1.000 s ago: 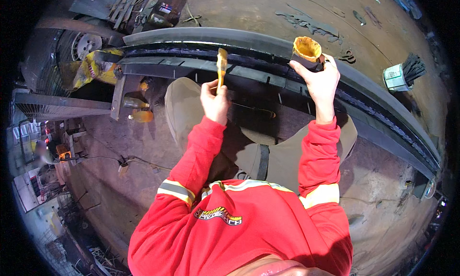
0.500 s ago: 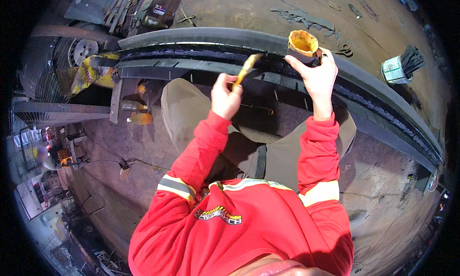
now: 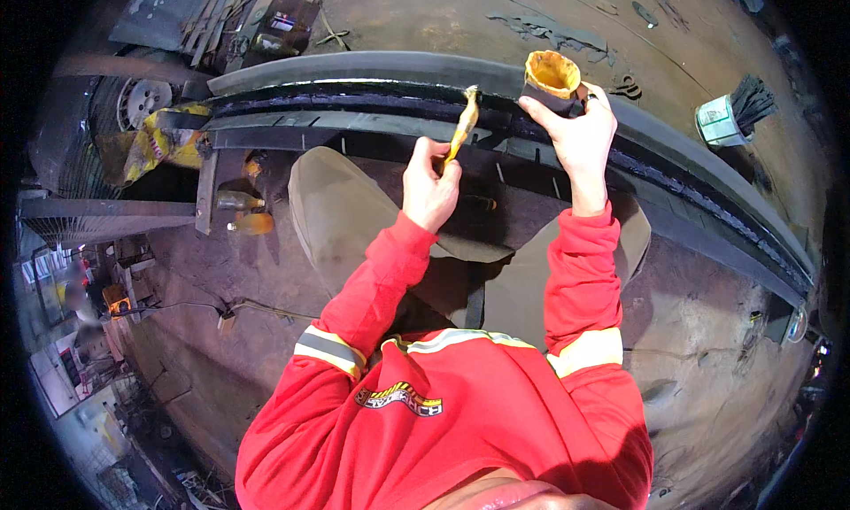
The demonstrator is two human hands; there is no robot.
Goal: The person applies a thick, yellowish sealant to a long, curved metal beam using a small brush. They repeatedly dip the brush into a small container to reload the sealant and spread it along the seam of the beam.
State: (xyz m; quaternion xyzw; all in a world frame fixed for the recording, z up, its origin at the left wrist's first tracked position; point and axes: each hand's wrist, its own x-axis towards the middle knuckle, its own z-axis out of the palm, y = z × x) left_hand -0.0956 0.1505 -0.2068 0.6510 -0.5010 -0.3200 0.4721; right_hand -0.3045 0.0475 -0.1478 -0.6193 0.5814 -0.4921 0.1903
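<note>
My left hand (image 3: 431, 188) is closed round the yellow handle of a paintbrush (image 3: 464, 125). The brush points away from me, its bristles over the dark groove of a long curved metal beam (image 3: 354, 65). To the right, my right hand (image 3: 582, 142) grips a small dark cup (image 3: 552, 74) from its side. The cup's rim and inside are coated yellow-orange, and its mouth tilts towards me. It is held above the beam's far edge. Whether the bristles touch the beam I cannot tell.
A white-and-green bucket (image 3: 719, 122) of dark rods stands at the far right. Two bottles (image 3: 251, 223) are by my left knee, near a yellow sack (image 3: 159, 142). Scissors (image 3: 628, 87) lie beyond the beam. Wooden slats (image 3: 212, 21) are at the far left; a cable (image 3: 266, 310) crosses the floor.
My left hand has moved slightly right and the brush has turned more upright, its tip now further out over the groove. The cup has shifted slightly left along with the view.
</note>
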